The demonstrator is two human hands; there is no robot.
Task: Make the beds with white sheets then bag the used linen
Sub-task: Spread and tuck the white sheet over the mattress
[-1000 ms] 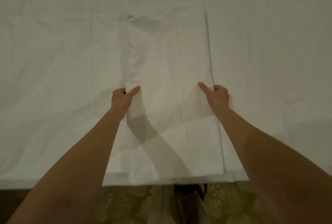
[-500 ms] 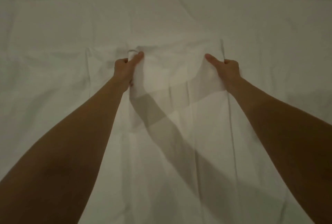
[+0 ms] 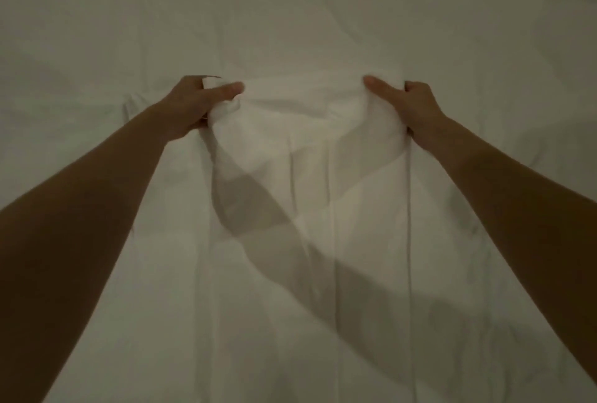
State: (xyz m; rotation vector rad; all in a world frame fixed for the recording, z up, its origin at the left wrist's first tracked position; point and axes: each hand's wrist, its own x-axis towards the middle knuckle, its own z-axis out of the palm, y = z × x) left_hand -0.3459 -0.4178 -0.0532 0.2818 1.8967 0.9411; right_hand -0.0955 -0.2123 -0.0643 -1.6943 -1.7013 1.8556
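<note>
A folded white sheet (image 3: 310, 150) lies as a long strip on the bed, its far end bunched up between my hands. My left hand (image 3: 197, 103) grips the left corner of that end, thumb on top and fingers curled under the cloth. On the other side, my right hand (image 3: 408, 107) holds the right corner the same way, thumb pointing inward. Both arms stretch far forward over the bed. Their shadows fall across the strip.
A white sheet (image 3: 323, 15) covers the bed and fills the whole view, with soft creases toward the far side. No bed edge or floor shows.
Both hands have carried the sheet's end away from me across the bed, unfolding the strip. The view has moved forward, so the bed edge and patterned floor have left the frame.
</note>
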